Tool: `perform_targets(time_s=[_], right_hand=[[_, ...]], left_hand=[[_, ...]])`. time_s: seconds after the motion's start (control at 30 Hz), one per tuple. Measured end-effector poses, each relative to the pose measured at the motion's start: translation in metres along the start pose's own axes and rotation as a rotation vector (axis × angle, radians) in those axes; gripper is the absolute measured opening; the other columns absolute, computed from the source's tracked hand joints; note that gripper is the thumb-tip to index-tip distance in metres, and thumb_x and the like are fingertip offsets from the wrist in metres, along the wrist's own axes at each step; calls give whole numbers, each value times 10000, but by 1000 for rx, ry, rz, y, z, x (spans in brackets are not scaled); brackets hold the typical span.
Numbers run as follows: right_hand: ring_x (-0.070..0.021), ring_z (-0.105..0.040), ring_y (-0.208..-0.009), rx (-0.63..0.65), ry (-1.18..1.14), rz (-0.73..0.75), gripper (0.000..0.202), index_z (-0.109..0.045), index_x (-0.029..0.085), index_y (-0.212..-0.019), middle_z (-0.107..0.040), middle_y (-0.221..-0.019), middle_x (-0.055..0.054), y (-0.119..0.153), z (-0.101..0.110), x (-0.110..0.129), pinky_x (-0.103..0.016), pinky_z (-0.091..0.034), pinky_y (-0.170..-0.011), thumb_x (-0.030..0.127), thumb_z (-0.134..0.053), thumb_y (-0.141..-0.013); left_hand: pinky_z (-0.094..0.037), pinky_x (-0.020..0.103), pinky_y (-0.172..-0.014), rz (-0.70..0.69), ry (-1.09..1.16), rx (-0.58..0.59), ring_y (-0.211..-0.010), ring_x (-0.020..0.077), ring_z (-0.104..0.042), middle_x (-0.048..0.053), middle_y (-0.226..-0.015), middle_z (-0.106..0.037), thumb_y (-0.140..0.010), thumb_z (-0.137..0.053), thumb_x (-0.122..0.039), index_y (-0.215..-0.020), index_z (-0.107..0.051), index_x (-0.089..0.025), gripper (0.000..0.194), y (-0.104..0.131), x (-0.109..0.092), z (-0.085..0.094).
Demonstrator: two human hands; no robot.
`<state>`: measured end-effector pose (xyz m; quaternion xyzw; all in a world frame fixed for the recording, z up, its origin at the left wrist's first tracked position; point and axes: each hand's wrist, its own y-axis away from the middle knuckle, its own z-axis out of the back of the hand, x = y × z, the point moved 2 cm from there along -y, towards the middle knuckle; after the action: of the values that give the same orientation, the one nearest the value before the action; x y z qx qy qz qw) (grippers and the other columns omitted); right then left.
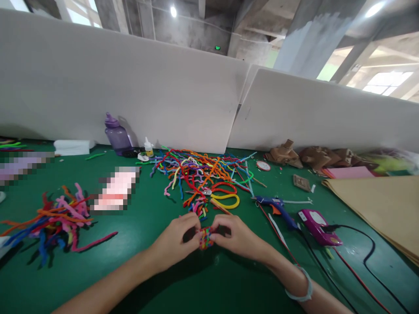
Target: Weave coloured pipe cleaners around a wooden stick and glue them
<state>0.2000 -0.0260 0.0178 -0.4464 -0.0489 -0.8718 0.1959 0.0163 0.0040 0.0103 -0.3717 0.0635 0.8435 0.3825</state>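
A small multicoloured woven piece [206, 238] is pinched between my two hands near the middle of the green table. My left hand [179, 237] grips its left side with thumb and fingers. On the other side, my right hand [235, 235] is closed on its right edge. Just beyond the fingers lie short coloured pieces [198, 207], and scissors [225, 195] with a red and a yellow handle. Behind them spreads a tangled heap of fuzzy coloured stems [199, 168].
A second pile of stems [62, 213] lies left. A blue glue gun [278, 209] and a magenta device [319, 226] with cables are on the right. A purple bottle [118, 136] and a small glue bottle [148, 147] stand by the white partition [147, 87].
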Motion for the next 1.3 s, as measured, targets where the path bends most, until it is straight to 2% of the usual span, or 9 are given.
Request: perform_targets(time_s=[0.13, 0.27, 0.4, 0.5, 0.67, 0.87, 1.0, 1.13, 1.3], right_hand=[[-132, -543, -774, -33, 133, 87, 129, -602, 188, -879, -593, -824, 7, 1, -6, -5, -236, -411, -705, 140, -632, -763], [-144, -540, -830, -43, 203, 167, 134, -579, 186, -874, -592, -860, -12, 4, -11, -8, -252, -413, -759, 86, -586, -785], [-157, -526, -850, -50, 190, 204, 108, -550, 177, -873, -578, -881, -34, 4, -14, -9, -256, -418, -755, 101, -575, -800], [-154, -516, -800, -54, 187, 224, 105, -534, 175, -826, -558, -825, -27, 3, -17, -10, -250, -411, -709, 81, -561, -789], [-154, -509, -792, -43, 191, 237, 143, -521, 174, -788, -551, -812, -26, 4, -18, -11, -252, -402, -700, 36, -543, -757], [-132, -546, -776, 30, 147, 171, 101, -577, 172, -844, -589, -816, -11, 1, -11, -9, -226, -417, -699, 102, -614, -782], [-143, -557, -859, 51, 171, 210, 56, -620, 166, -887, -620, -866, -32, 3, -8, -1, -242, -419, -774, 152, -582, -848], [-140, -554, -805, 38, 101, 205, 55, -640, 151, -822, -616, -805, -29, 7, -5, 8, -243, -419, -731, 134, -590, -835], [-108, -544, -661, 30, -269, 89, 114, -649, 145, -744, -592, -725, -7, 10, -2, 15, -216, -422, -599, 233, -640, -817]], left_hand=[[-409, 277, -666, -171, -275, 38, -746, 172, -555, 30, -813, -592, -870, -497, -239, -803, -541, -167, 108, 2, 6, -5], [-425, 300, -713, -254, -337, 60, -823, 195, -577, 42, -867, -627, -904, -511, -343, -880, -568, -167, 187, 3, 8, -8], [-418, 302, -706, -229, -335, 26, -793, 187, -567, 37, -828, -621, -928, -485, -289, -829, -576, -163, 183, 4, 11, -10], [-407, 285, -683, -211, -258, 1, -764, 174, -546, 29, -790, -604, -920, -505, -281, -793, -565, -159, 186, 5, 15, -13], [-391, 275, -679, -294, -183, -9, -755, 165, -530, 22, -770, -608, -919, -508, -233, -780, -574, -159, 171, 6, 16, -13], [-397, 290, -701, -309, -270, -5, -773, 172, -547, 26, -783, -621, -918, -509, -248, -788, -593, -158, 179, 5, 14, -11], [-409, 299, -724, -306, -311, 12, -811, 183, -564, 37, -842, -636, -909, -524, -284, -856, -606, -161, 158, 6, 10, -9], [-416, 274, -704, -303, -180, 14, -788, 168, -568, 44, -843, -638, -914, -511, -254, -854, -613, -152, 157, 7, 0, -7], [-422, 219, -727, -249, 182, 18, -792, 129, -573, 26, -821, -634, -902, -535, -210, -815, -634, -154, 142, 8, -18, 2]])
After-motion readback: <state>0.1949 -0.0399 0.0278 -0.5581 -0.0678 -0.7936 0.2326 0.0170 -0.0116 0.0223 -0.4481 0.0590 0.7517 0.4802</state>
